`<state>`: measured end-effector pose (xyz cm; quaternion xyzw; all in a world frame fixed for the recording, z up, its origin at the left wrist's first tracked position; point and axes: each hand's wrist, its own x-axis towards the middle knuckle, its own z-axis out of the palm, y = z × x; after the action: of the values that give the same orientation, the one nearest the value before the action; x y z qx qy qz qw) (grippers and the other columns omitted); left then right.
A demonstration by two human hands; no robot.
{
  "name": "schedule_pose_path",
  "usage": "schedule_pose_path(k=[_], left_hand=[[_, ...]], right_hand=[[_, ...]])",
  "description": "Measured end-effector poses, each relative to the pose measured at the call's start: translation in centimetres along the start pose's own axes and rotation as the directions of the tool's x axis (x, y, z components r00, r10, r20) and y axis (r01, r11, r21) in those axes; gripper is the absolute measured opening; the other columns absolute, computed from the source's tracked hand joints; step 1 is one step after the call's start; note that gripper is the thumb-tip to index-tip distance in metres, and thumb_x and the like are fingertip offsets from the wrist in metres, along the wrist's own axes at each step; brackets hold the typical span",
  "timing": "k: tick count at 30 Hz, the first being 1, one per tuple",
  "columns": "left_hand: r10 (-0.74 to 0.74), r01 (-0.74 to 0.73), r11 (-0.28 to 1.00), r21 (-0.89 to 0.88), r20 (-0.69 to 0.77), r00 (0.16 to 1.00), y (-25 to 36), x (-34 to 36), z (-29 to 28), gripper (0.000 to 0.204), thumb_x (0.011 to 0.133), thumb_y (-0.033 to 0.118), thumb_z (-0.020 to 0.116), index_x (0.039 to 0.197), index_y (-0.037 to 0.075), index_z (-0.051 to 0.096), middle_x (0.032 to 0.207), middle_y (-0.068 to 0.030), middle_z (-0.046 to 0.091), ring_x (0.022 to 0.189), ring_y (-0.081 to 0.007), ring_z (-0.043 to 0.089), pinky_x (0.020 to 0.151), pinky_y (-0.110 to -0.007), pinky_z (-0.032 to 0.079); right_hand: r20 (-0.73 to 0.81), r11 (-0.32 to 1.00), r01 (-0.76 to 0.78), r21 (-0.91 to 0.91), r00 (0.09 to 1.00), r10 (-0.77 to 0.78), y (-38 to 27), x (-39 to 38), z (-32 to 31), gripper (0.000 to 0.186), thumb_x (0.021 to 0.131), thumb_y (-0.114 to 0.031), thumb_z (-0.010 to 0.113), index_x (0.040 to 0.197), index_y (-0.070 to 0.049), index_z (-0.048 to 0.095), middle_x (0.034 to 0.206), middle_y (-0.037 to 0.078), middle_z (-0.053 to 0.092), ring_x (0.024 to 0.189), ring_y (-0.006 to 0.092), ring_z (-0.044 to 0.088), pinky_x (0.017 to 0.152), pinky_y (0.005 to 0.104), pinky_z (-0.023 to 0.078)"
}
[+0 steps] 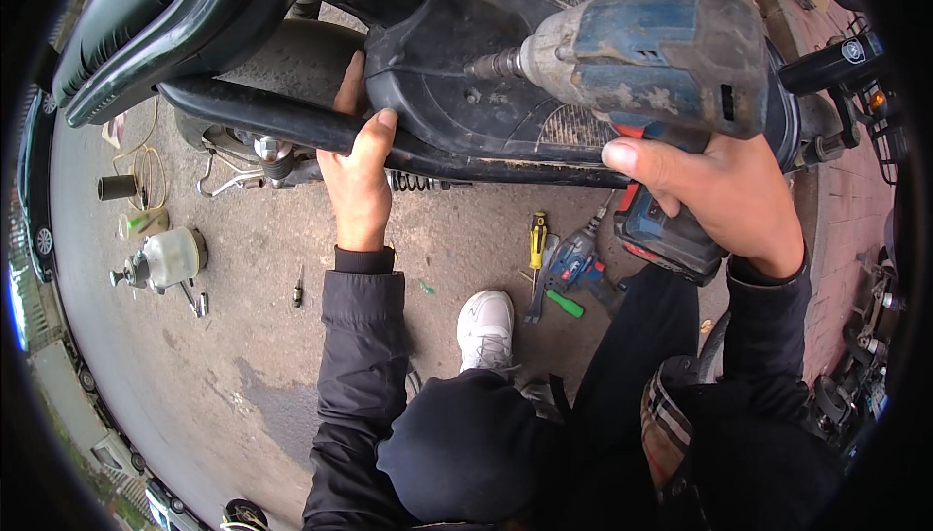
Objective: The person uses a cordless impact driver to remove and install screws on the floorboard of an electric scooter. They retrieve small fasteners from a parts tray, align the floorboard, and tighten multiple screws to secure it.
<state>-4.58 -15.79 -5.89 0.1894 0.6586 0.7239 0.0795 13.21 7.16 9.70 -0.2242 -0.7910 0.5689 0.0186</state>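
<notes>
My right hand (729, 191) is wrapped round the handle of a worn blue-and-grey cordless impact wrench (641, 55), its thumb near the red trigger and the battery hanging below. The wrench lies level, its socket tip (494, 66) pointing left, over the black plastic footboard (442, 74) of a scooter. Whether the tip touches a fastener there, I cannot tell. At the footboard's left end, my left hand (358, 176) grips the edge, thumb on top and index finger stretched along the side. Its other fingers are hidden.
A smaller blue power drill (575, 261), a yellow-handled screwdriver (537, 239) and a green-handled tool (565, 304) lie on the ground below the scooter. At left are a pump-like part with a clear reservoir (175, 257) and a small screwdriver (298, 288). The black seat (126, 31) overhangs the upper left.
</notes>
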Motion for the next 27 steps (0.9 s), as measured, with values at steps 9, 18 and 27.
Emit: schedule_pose_path(k=[9,18,27], left_hand=[[0.000,0.000,1.000,0.023,0.002,1.000,0.4,-0.3,0.0,0.075,0.090,0.033,0.071,0.154,-0.002,0.054,0.150,-0.0189,0.057,0.137,-0.0265,0.052,0.121,-0.039,0.034],[-0.011,0.011,1.000,-0.014,-0.008,1.000,0.0,-0.1,0.2,0.077,0.090,0.033,0.070,0.157,-0.001,0.050,0.153,-0.0200,0.055,0.139,-0.0282,0.051,0.122,-0.041,0.033],[-0.122,0.125,0.988,-0.093,0.038,0.992,1.4,-0.4,0.3,0.075,0.092,0.027,0.065,0.157,-0.006,0.047,0.157,-0.0187,0.052,0.146,-0.0271,0.046,0.126,-0.040,0.029]], right_hand=[[0.008,0.979,-0.198,0.057,0.980,0.198,1.0,-1.2,0.0,0.049,0.088,-0.019,0.087,0.128,-0.002,0.065,0.099,0.004,0.069,0.071,0.0097,0.059,0.059,0.0261,0.048],[0.006,0.831,-0.269,0.487,0.952,0.305,7.4,-9.7,1.1,0.043,0.085,-0.012,0.082,0.121,0.001,0.064,0.100,0.011,0.069,0.063,0.0121,0.057,0.054,0.0273,0.047],[0.207,0.758,-0.441,0.481,0.897,0.390,14.3,-15.5,6.5,0.029,0.093,-0.014,0.083,0.115,0.000,0.070,0.096,0.002,0.072,0.082,0.0086,0.062,0.072,0.0283,0.051]])
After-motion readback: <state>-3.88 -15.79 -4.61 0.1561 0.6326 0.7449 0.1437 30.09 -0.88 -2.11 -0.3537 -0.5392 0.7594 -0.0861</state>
